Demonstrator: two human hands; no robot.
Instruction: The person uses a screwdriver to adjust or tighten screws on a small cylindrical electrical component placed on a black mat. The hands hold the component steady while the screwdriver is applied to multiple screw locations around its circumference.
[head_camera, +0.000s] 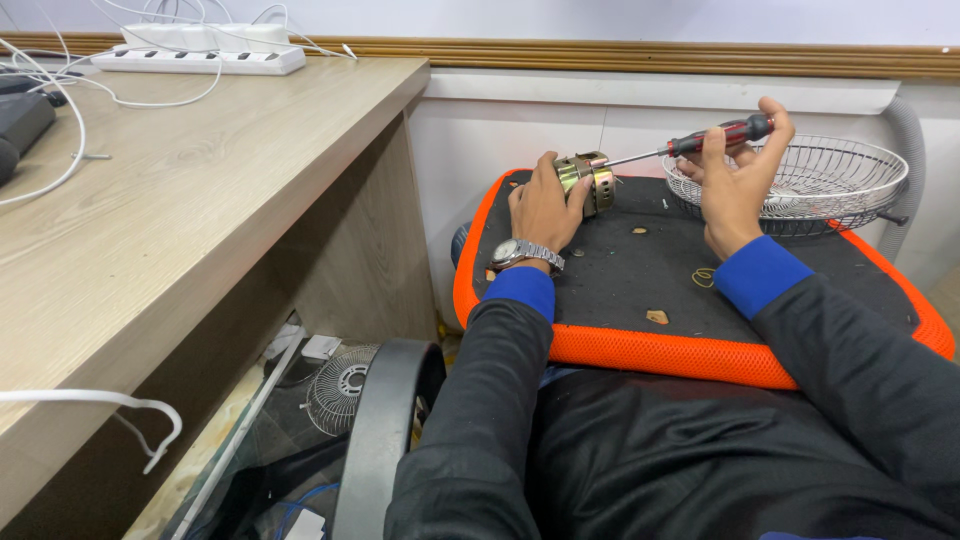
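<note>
Two hands engaged: my left hand (545, 205) wraps motor core (588, 178), rigid, weighty, gripped round casing; right hand (735, 180) fingers closed round screwdriver (700, 142) handle.

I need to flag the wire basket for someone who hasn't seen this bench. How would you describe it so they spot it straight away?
Start at the black pad with the orange rim on the person's lap. At its far right corner, against the white wall, sits the wire basket, just behind the right hand holding the screwdriver. It is a shallow round bowl of thin silver wire, unlike the flat fan grille under the desk.
</note>
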